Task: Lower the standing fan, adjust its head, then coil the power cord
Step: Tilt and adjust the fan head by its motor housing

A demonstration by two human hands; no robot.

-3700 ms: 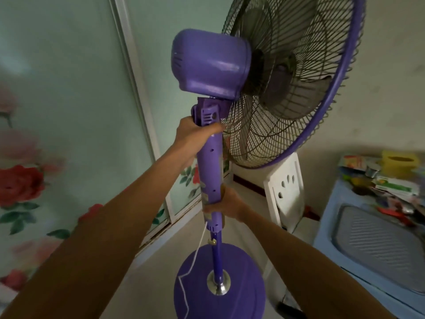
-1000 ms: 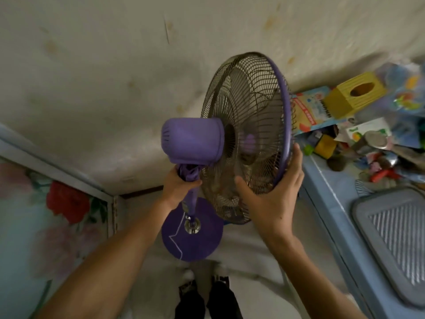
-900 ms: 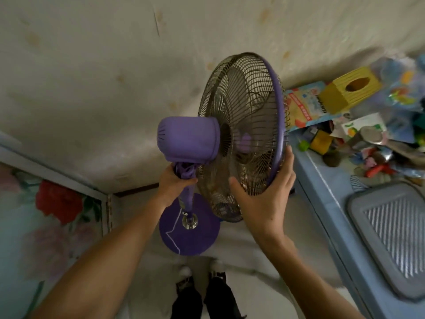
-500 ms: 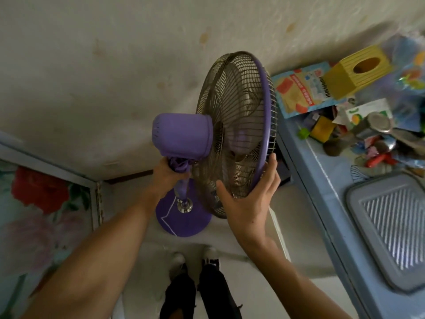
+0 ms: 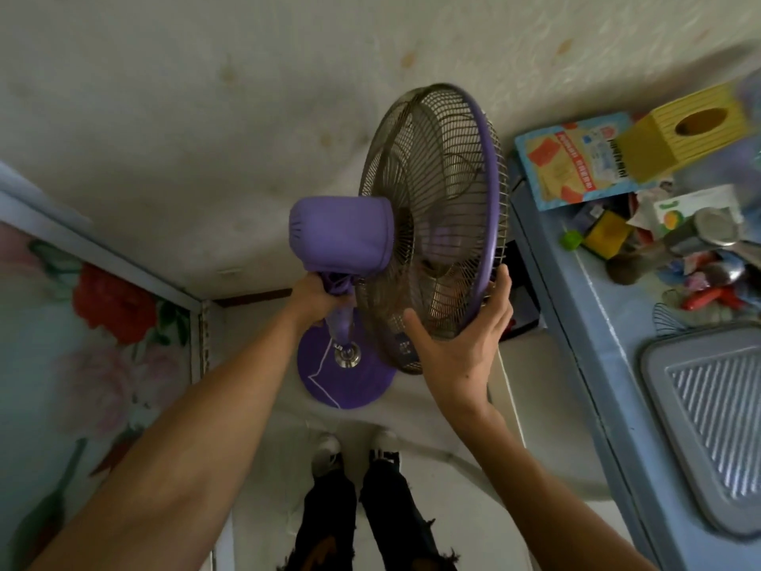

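I look steeply down on the purple standing fan. Its motor housing [image 5: 341,236] points left and the wire cage with the purple rim [image 5: 436,199] faces right. My left hand [image 5: 315,296] is wrapped around the neck joint just under the housing. My right hand [image 5: 461,335] holds the lower edge of the cage, thumb on the back wires and fingers spread along the rim. Below stand the short pole and the round purple base [image 5: 346,379]. The white power cord [image 5: 319,370] runs across the base.
A blue table [image 5: 576,323] at the right carries a yellow tissue box [image 5: 683,129], packets, clutter and a grey tray [image 5: 712,422]. A floral sliding door [image 5: 82,323] stands at the left. The wall is behind the fan. My feet [image 5: 354,447] are just in front of the base.
Since the oldest frame the fan head sits far lower on its pole, and my right hand went from the pole to the cage. In the last second the cage has turned a little to the right.
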